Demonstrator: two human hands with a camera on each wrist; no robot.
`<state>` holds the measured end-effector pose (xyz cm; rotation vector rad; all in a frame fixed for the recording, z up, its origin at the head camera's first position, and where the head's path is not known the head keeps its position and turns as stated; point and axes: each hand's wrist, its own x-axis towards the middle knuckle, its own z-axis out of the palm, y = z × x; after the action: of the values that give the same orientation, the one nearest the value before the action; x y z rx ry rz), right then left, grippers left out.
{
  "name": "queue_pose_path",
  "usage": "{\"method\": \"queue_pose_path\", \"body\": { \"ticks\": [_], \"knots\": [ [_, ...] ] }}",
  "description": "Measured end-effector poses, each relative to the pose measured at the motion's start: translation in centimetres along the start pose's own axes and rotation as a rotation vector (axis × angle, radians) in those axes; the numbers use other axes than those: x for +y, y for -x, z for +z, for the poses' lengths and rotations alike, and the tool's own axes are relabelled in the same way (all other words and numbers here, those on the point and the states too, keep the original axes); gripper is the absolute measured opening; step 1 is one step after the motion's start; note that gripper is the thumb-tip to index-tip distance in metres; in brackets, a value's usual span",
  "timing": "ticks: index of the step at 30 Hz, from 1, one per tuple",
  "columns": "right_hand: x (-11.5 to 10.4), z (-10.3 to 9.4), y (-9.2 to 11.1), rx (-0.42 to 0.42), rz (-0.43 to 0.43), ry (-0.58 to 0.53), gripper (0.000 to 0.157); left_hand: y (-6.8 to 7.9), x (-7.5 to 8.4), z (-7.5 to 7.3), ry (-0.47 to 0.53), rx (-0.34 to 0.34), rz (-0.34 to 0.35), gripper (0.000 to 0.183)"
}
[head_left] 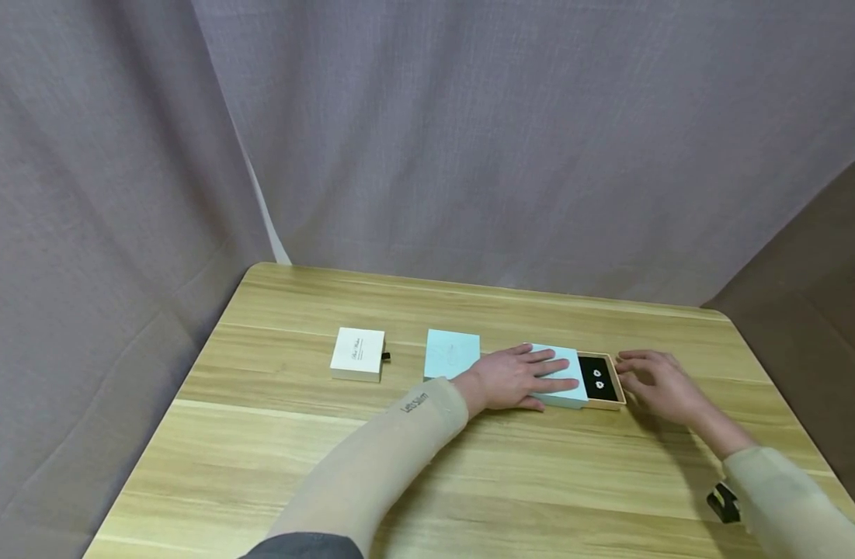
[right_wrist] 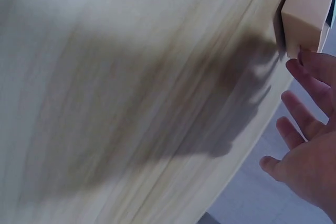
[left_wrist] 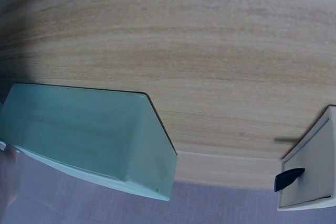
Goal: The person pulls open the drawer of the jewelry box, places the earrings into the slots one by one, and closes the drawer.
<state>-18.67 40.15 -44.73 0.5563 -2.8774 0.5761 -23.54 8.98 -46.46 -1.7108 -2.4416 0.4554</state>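
Observation:
My left hand (head_left: pixel 507 378) lies with fingers spread flat on the light-blue sleeve of a jewelry box (head_left: pixel 570 400). Out of the sleeve's right end sticks the drawer (head_left: pixel 604 404), partly pulled out, with a black insert carrying a pair of small silvery earrings (head_left: pixel 599 384). At the drawer's outer end is my right hand (head_left: pixel 658 388). In the right wrist view, thumb and index finger pinch a small pull tab (right_wrist: pixel 301 54) on the drawer's pinkish end, while the other fingers are loosely bent.
Left of this box, a second light-blue box (head_left: pixel 452 353) sits closed, partly behind my left wrist. Farther left is a white box (head_left: pixel 357 353) with a black pull tab (head_left: pixel 386 355). Grey curtains (head_left: pixel 504 155) hang behind the wooden table (head_left: pixel 273 442).

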Motion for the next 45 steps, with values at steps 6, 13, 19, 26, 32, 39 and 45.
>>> {"method": "queue_pose_path", "body": {
  "ticks": [6, 13, 19, 26, 32, 39, 45],
  "knots": [
    [0.0, 0.3, 0.0, 0.011, -0.023, -0.006, 0.009, -0.1, 0.1, 0.1, -0.009, 0.005, 0.0, 0.067],
    [-0.3, 0.6, -0.1, -0.007, 0.003, -0.032, 0.011, 0.0, 0.2, 0.0, -0.009, 0.003, 0.002, 0.066],
    [-0.7, 0.8, -0.3, -0.018, 0.023, -0.049, 0.015, 0.1, 0.2, -0.1, -0.011, -0.006, 0.003, 0.066],
    [-0.9, 1.1, -0.6, -0.014, 0.013, -0.041, 0.019, 0.1, 0.1, -0.1, -0.007, -0.001, 0.001, 0.067],
    [-1.3, 1.3, -0.9, -0.03, 0.046, -0.047, 0.016, 0.1, 0.0, 0.0, -0.004, 0.0, 0.001, 0.066],
    [-1.8, 1.3, -1.1, -0.034, 0.015, -0.046, 0.013, 0.1, 0.1, -0.1, -0.01, -0.001, -0.002, 0.067],
    [-2.4, 1.5, -1.4, -0.044, 0.012, -0.047, 0.013, 0.0, 0.1, 0.0, -0.026, 0.0, -0.002, 0.067]
  ]
}}
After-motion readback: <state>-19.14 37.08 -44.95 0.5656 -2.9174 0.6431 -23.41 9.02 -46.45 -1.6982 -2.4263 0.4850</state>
